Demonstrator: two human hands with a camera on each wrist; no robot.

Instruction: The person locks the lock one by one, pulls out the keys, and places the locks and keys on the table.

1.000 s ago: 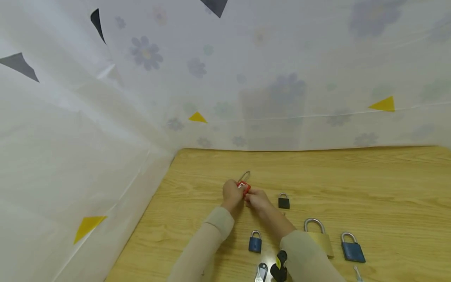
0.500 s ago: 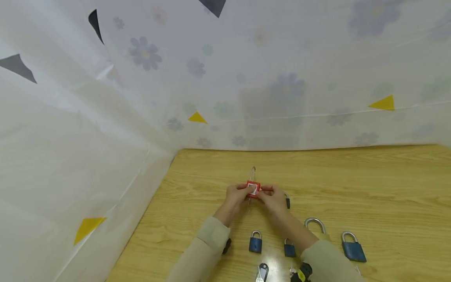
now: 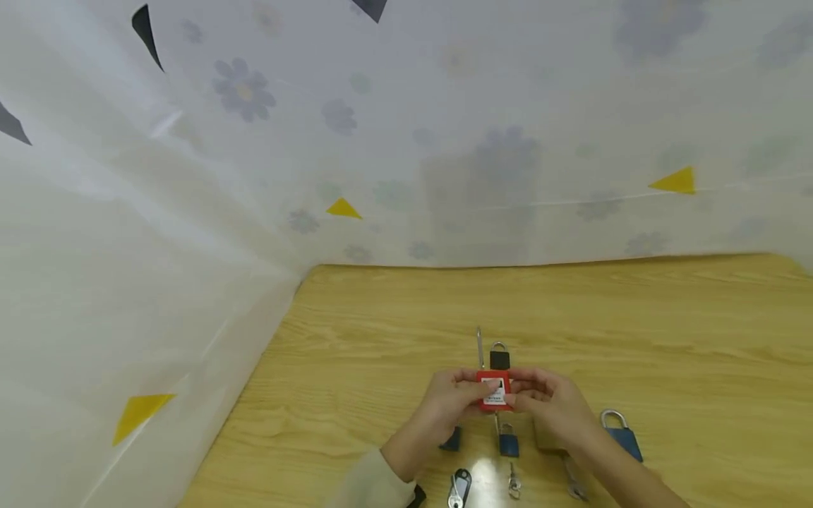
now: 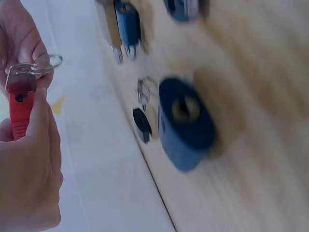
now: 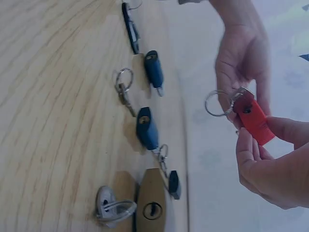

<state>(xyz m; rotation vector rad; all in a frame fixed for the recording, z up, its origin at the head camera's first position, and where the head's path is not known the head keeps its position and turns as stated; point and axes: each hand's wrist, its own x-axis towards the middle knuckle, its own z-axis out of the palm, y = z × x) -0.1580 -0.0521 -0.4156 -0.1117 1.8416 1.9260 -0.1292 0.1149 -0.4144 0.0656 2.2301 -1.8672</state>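
A red padlock with a white label stands upright between my two hands, its steel shackle pointing up. My left hand grips its left side, thumb across the label. My right hand pinches the right side between thumb and fingers. A metal ring hangs at the padlock's keyhole end in the right wrist view. Whether the shackle is locked, I cannot tell. Just beyond the hands sits a small black padlock; below them is a blue padlock.
Another blue padlock is partly hidden by the left hand. A brass padlock lies behind the right hand, with a larger blue padlock further right. Keys and a dark key fob lie near the front.
Both hands have brought the red padlock rightward and closer to me. Its label has turned to face me. The camera view has shifted slightly.
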